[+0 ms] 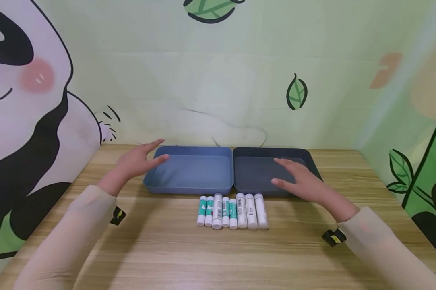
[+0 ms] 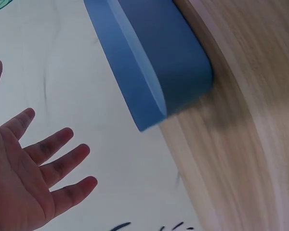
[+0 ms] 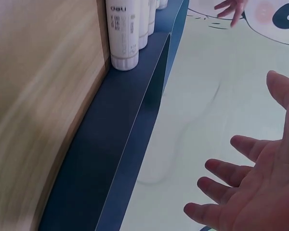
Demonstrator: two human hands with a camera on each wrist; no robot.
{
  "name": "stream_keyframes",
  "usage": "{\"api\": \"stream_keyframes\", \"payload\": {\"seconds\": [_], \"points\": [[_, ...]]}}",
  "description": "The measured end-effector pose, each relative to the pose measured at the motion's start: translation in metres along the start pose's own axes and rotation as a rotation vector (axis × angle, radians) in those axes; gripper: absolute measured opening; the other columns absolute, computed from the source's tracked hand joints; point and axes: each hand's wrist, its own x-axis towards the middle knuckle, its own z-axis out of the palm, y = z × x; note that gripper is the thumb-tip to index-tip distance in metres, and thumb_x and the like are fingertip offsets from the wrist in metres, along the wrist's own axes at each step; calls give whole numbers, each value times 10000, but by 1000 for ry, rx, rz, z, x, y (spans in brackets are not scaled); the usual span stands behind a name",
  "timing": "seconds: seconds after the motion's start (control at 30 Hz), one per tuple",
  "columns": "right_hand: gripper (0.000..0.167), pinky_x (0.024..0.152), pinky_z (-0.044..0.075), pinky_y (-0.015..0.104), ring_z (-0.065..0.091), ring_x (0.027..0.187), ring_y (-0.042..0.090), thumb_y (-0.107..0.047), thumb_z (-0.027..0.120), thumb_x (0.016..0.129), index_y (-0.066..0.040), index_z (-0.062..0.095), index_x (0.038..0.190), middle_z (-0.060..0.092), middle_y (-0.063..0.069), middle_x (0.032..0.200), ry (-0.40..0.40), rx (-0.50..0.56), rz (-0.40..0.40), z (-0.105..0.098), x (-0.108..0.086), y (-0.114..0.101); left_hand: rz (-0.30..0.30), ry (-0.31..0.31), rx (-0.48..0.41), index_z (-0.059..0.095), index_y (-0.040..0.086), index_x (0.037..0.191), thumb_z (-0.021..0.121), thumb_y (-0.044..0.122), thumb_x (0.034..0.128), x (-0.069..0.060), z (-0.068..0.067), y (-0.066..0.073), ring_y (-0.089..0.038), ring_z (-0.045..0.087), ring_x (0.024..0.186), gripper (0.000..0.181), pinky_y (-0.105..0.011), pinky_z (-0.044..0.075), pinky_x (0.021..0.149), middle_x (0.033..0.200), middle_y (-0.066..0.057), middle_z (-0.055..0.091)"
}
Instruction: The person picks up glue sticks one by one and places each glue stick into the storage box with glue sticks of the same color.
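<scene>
My left hand [image 1: 138, 160] hovers with spread fingers by the left end of the blue tray [image 1: 192, 190]; in the left wrist view the hand [image 2: 43, 178] holds nothing. Above the right part of the dark navy tray [image 1: 261, 192], my right hand [image 1: 301, 179] is spread too, and the right wrist view shows that hand [image 3: 250, 178] with nothing in it. A row of several glue sticks lies in front of the trays: small green-and-white ones [image 1: 201, 209] at the left, with a larger white one [image 1: 217, 211] among them, and larger white ones [image 1: 261, 211] at the right.
The two trays stand side by side at the back of the wooden table [image 1: 189, 257], near a pale wall hanging [image 1: 218, 80] printed with a panda and leaves. Black devices are strapped at both wrists, over or beside the light sleeves.
</scene>
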Motion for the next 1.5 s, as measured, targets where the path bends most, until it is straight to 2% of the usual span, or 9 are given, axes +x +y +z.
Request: {"api": "stream_keyframes", "payload": {"seconds": [0.2, 0.37, 0.43, 0.6, 0.73, 0.93, 1.17, 1.4, 1.5], "points": [[778, 1177, 328, 696, 317, 1493, 513, -501, 568, 1021, -41, 320, 1597, 333, 287, 1619, -25, 63, 41, 1, -11, -4, -37, -23, -150, 264, 123, 1631, 413, 625, 1039, -3, 0, -15, -540, 458, 1390, 791, -704, 395, 1128, 1568, -311, 403], [791, 1158, 350, 700, 325, 1489, 513, -499, 575, 1017, -50, 298, 1606, 316, 286, 1627, -49, 127, 80, 4, -19, -4, -81, -49, -209, 261, 91, 1626, 394, 620, 1048, -3, 2, -27, -536, 428, 1407, 794, -708, 368, 1146, 1538, -327, 431], [782, 1139, 376, 694, 350, 1478, 506, -490, 579, 1018, -50, 304, 1604, 334, 280, 1621, -56, 144, 93, 6, -21, -3, -102, -64, -234, 252, 90, 1628, 402, 602, 1054, -3, 2, -32, -524, 435, 1404, 784, -693, 400, 1128, 1533, -331, 434], [732, 1120, 420, 660, 404, 1455, 483, -451, 581, 1027, -38, 346, 1584, 377, 259, 1606, -70, 192, 135, 9, -24, -3, -171, -155, -375, 193, 58, 1635, 393, 548, 1075, -3, 3, -41, -514, 452, 1403, 770, -627, 501, 1061, 1592, -335, 335], [701, 1109, 455, 620, 441, 1429, 473, -422, 570, 1039, -22, 359, 1574, 409, 261, 1586, -98, 261, 173, 11, -26, -5, -208, -235, -495, 132, 11, 1633, 340, 484, 1104, -4, 4, -47, -530, 390, 1444, 740, -628, 467, 1113, 1629, -336, 244], [675, 1102, 487, 573, 454, 1427, 457, -367, 553, 1054, 6, 339, 1574, 408, 275, 1580, -147, 375, 219, 16, -31, -7, -215, -298, -576, 91, -22, 1627, 331, 445, 1112, -5, 10, -54, -543, 340, 1467, 735, -629, 421, 1160, 1631, -361, 199], [656, 1072, 529, 551, 478, 1407, 441, -296, 525, 1075, 44, 284, 1582, 439, 302, 1543, -181, 549, 299, 23, -32, -7, -220, -339, -642, 50, -55, 1617, 354, 389, 1116, -5, 14, -58, -537, 319, 1481, 736, -610, 417, 1171, 1626, -373, 187], [682, 1048, 555, 510, 496, 1386, 450, -311, 536, 1064, 50, 277, 1582, 422, 320, 1545, -210, 648, 343, 30, -32, -3, -239, -378, -780, 21, -97, 1600, 368, 327, 1117, -3, 22, -66, -522, 306, 1496, 730, -576, 368, 1219, 1630, -362, 196], [690, 1045, 560, 499, 492, 1389, 458, -316, 537, 1061, 51, 273, 1582, 407, 325, 1554, -219, 671, 344, 33, -31, 0, -270, -385, -835, 39, -94, 1603, 348, 319, 1122, 0, 26, -70, -496, 324, 1496, 705, -538, 402, 1206, 1636, -361, 180]]}}
